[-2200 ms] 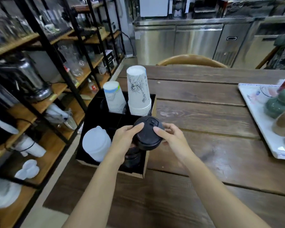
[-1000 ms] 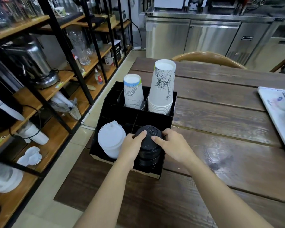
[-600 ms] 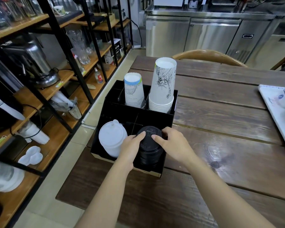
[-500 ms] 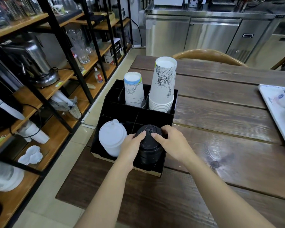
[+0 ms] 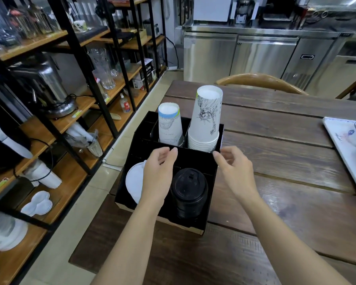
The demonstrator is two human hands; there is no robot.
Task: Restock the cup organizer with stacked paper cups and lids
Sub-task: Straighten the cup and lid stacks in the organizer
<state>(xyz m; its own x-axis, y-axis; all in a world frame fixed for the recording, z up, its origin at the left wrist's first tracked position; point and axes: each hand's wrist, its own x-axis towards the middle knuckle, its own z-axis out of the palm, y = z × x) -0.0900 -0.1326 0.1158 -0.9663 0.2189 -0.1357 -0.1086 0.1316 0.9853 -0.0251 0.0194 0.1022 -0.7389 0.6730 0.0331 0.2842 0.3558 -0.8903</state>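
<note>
The black cup organizer [image 5: 199, 159] stands at the table's left edge. A stack of black lids [image 5: 189, 194] sits in its near right compartment, and white lids [image 5: 134, 183] fill the near left one, partly behind my left wrist. In the back compartments stand a short stack of upside-down paper cups [image 5: 170, 126] and a taller stack [image 5: 207, 118]. My left hand [image 5: 159, 171] and my right hand [image 5: 233, 169] hover open above the organizer on either side of the black lids, touching nothing.
A white tray [image 5: 345, 145] lies at the table's right edge. Black-framed wooden shelves [image 5: 49, 112] with glassware and appliances run along the left. A wooden chair back [image 5: 259, 81] rises beyond the table, with steel counters [image 5: 255, 52] behind.
Both hands lowered the black lid stack into the near right compartment, then let go and lifted apart. They now hang open above the organizer.
</note>
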